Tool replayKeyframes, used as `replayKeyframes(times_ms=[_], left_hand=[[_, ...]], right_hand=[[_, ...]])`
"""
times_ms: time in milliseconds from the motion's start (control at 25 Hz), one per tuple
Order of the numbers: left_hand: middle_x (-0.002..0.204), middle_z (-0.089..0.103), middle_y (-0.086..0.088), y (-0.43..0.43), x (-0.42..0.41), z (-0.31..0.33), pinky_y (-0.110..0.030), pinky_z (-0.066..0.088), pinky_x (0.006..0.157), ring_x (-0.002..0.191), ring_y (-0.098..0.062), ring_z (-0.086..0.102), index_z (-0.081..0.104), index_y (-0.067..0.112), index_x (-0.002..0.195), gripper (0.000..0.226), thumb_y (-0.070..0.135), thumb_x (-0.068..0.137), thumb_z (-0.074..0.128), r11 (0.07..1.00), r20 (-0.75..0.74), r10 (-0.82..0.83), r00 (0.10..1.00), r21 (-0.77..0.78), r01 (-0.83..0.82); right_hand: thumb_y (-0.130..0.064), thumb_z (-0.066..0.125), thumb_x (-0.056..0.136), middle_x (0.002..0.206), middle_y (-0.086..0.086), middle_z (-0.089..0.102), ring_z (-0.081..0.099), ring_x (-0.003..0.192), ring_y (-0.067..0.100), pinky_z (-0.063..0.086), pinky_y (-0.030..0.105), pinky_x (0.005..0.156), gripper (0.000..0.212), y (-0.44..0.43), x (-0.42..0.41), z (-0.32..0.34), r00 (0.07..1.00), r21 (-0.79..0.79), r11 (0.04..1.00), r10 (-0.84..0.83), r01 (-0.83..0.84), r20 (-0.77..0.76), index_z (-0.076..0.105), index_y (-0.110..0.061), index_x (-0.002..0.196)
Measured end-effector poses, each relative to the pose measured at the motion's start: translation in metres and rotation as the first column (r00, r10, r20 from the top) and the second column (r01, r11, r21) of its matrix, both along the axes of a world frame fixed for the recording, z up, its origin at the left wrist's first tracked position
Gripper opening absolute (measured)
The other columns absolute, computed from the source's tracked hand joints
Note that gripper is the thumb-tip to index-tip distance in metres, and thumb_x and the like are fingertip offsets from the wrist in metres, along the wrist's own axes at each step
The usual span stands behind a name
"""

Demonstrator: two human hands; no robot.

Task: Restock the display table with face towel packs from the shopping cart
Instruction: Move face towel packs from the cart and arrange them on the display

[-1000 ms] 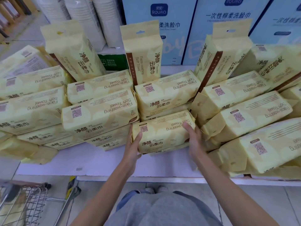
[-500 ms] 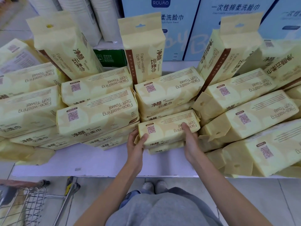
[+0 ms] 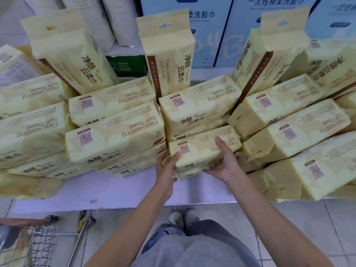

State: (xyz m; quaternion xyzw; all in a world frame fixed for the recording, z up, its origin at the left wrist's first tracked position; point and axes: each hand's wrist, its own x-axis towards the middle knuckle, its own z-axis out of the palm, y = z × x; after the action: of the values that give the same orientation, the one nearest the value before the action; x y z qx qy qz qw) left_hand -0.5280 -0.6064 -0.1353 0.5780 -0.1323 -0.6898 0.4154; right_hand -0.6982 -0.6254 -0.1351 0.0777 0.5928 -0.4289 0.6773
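A yellow face towel pack (image 3: pixel 202 146) lies flat on top of another pack near the front middle of the white display table (image 3: pixel 115 191). My left hand (image 3: pixel 166 168) grips its near left end, thumb on top. My right hand (image 3: pixel 223 160) holds its near right side, fingers lying over the top and thumb underneath. Several more yellow packs are stacked flat on both sides, and three stand upright behind, among them a middle one (image 3: pixel 167 53). A corner of the wire shopping cart (image 3: pixel 38 241) shows at the bottom left.
Blue boxes (image 3: pixel 208 22) and white rolls (image 3: pixel 107 18) stand behind the table. A green box (image 3: pixel 125 66) sits between the upright packs. Tiled floor, my shoes (image 3: pixel 184 218) and grey clothing lie below the table's front edge.
Both hands have pushed the pack further back onto the stack, toward the packs behind. My right hand's fingers have slid further over its top. The camera has moved closer.
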Motion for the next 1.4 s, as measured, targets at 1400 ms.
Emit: replayKeyframes(times_ms=[1400], left_hand=[[0.135, 0.053, -0.011, 0.414, -0.027, -0.006, -0.031, 0.034, 0.097, 0.124, -0.024, 0.049, 0.049, 0.011, 0.134, 0.041, 0.016, 0.094, 0.055, 0.522, 0.461, 0.717, 0.523, 0.143, -0.841]], right_hand=[[-0.023, 0.059, 0.093, 0.113, 0.002, 0.056, 0.051, 0.100, 0.013, 0.037, 0.009, 0.062, 0.043, 0.207, 0.067, -0.027, -0.377, 0.069, -0.428, 0.696, -0.901, -0.612, 0.048, -0.013, 0.133]])
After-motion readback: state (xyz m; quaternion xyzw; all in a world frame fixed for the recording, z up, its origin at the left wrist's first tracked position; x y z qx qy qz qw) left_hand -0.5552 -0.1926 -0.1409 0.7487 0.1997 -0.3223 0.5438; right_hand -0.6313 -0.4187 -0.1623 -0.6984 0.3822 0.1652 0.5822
